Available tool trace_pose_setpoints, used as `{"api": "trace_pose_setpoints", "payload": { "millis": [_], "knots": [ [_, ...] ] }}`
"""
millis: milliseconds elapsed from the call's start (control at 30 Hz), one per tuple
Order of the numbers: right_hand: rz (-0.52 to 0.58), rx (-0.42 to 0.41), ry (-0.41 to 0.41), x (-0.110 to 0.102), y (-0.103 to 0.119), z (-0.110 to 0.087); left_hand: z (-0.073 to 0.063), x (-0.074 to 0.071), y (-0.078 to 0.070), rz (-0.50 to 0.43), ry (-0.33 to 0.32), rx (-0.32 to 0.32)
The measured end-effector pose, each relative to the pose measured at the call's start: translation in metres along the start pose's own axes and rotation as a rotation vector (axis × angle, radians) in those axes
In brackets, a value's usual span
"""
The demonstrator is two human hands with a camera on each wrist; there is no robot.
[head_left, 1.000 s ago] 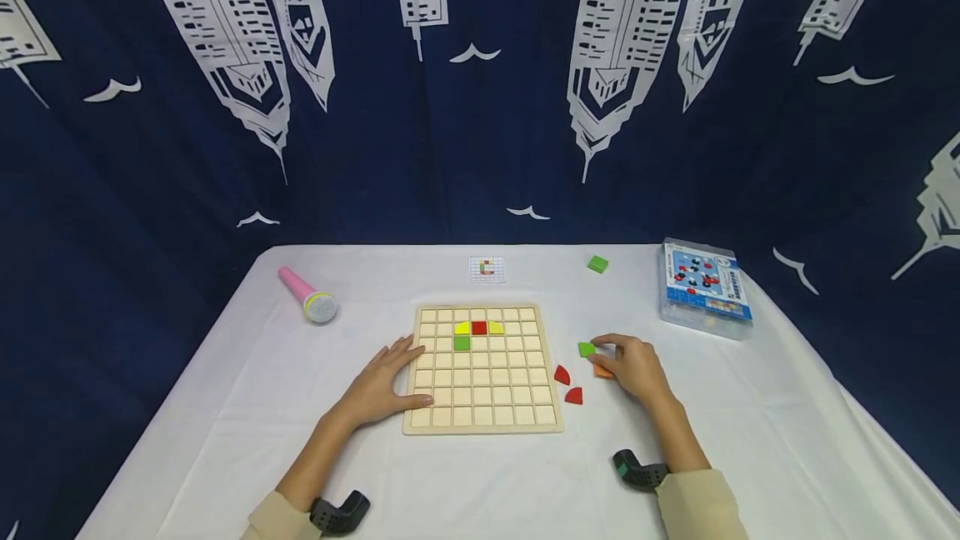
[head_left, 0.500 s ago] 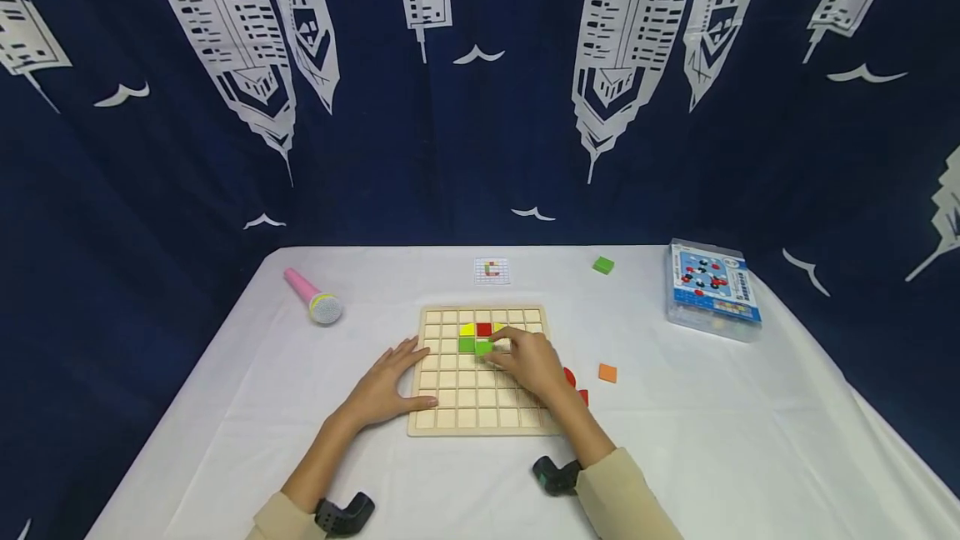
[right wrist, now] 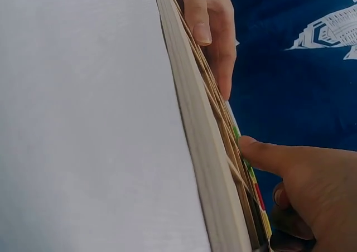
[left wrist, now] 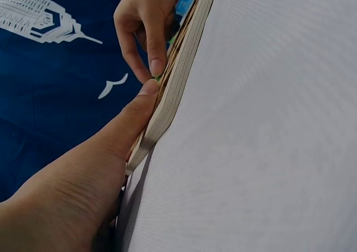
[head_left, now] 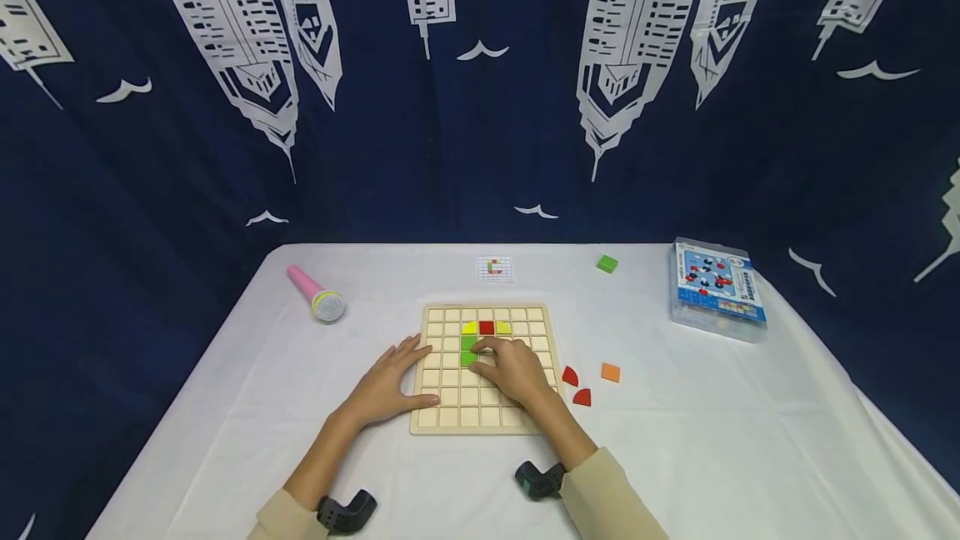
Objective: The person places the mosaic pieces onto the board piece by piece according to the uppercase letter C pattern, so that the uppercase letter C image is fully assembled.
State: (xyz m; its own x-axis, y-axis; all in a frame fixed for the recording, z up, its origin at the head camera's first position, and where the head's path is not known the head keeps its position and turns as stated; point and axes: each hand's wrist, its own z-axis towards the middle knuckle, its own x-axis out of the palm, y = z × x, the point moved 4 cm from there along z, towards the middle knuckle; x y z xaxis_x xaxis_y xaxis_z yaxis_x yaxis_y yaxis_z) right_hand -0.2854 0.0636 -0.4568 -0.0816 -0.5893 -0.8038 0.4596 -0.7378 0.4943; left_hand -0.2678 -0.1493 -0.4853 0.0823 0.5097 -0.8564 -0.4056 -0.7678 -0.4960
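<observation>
A wooden grid board [head_left: 450,419] lies flat on the table. My left hand [head_left: 392,382] rests at its left edge with thumb and fingers spread, the thumb over the rim. Over the board's middle, my right hand [head_left: 512,369] pinches a green square tile [head_left: 468,359] between thumb and index finger, at a cell of the grid. Directly above that tile sits another green square tile [head_left: 468,342]. The row beyond has a yellow tile [head_left: 469,328], a red square tile [head_left: 487,327] and a second yellow tile [head_left: 503,328]. In the right wrist view, my right thumb [right wrist: 251,146] touches green at the board's surface.
Right of the board lie two red quarter-round tiles [head_left: 571,377] and an orange square tile [head_left: 611,372]. Farther back are a small pattern card [head_left: 495,269], green tiles [head_left: 607,263], a clear plastic box [head_left: 717,290] and a pink toy microphone [head_left: 316,293].
My right hand has carried the green tile from beside the orange one onto the board, then shifted left and nearer, below the other green tile. My left hand has stayed on the board.
</observation>
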Motion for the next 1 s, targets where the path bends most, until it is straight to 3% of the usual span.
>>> {"api": "trace_pose_setpoints", "payload": {
  "millis": [233,567,800,1000],
  "knots": [
    [0.041,0.065,-0.007,-0.017,-0.012,-0.009,0.001,0.001,-0.001,-0.004,0.007,0.001],
    [0.034,0.192,-0.053,-0.077,-0.076,-0.055,0.002,-0.003,-0.001,0.009,0.009,0.015],
    [0.005,0.243,0.002,-0.086,-0.088,-0.074,0.002,-0.002,0.001,0.003,0.003,0.023],
    [-0.020,0.222,0.049,-0.092,-0.089,-0.089,0.001,0.001,0.000,0.001,0.007,0.025]
  ]
}}
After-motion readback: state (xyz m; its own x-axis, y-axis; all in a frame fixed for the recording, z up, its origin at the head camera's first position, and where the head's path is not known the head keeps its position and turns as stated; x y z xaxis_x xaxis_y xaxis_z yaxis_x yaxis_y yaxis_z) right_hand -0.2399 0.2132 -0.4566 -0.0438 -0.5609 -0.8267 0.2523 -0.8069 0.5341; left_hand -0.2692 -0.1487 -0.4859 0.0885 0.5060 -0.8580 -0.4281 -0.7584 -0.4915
